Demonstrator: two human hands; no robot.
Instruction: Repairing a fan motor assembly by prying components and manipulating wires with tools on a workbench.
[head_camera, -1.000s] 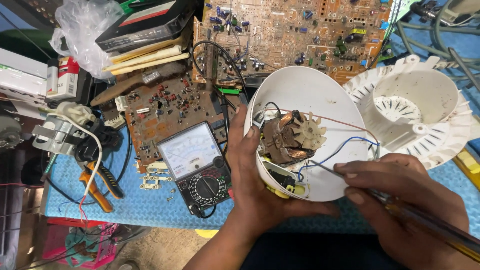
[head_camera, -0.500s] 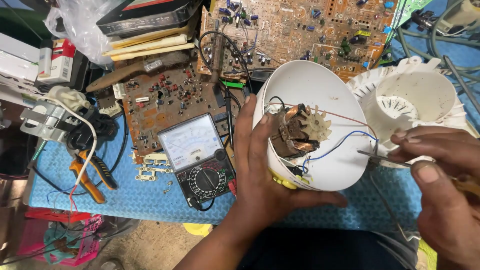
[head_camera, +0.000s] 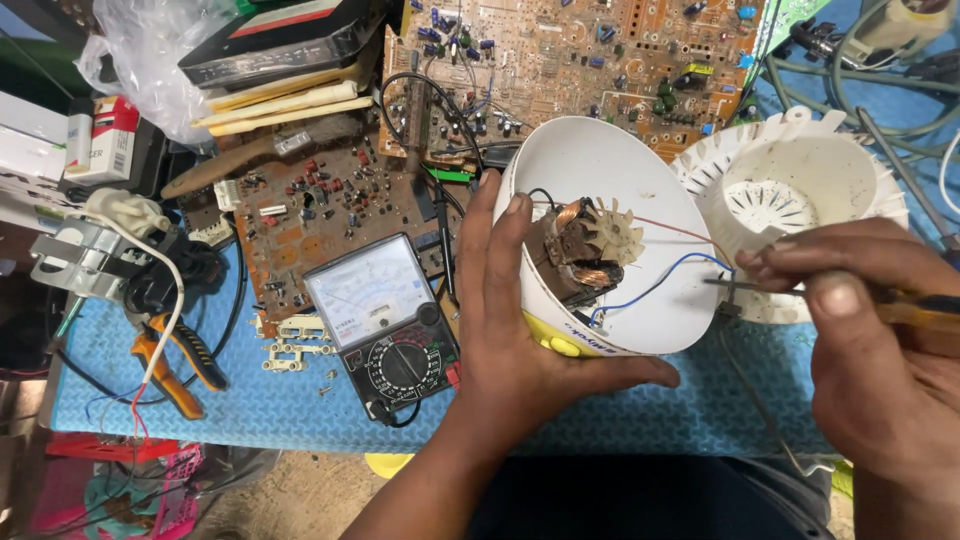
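A white bowl-shaped housing (head_camera: 620, 190) is held at its near left rim by the left hand (head_camera: 520, 330): the thumb is laid along the near edge, and the fingers are hooked over the rim into the hollow, so the grip is closed on the shell. Inside it, a small motor (head_camera: 575, 250) with copper windings and a pale fan wheel is seen, with red, blue and black wires trailing to the right. A screwdriver (head_camera: 790, 292) with an amber handle is pinched narrowly by the right hand (head_camera: 870, 340), its tip lying at the housing's right edge. Just right of the housing, a white slotted cover (head_camera: 880, 195) rests on the blue desk (head_camera: 250, 410). To the near left, an analogue multimeter (head_camera: 385, 325) lies beside brown circuit boards (head_camera: 310, 210).
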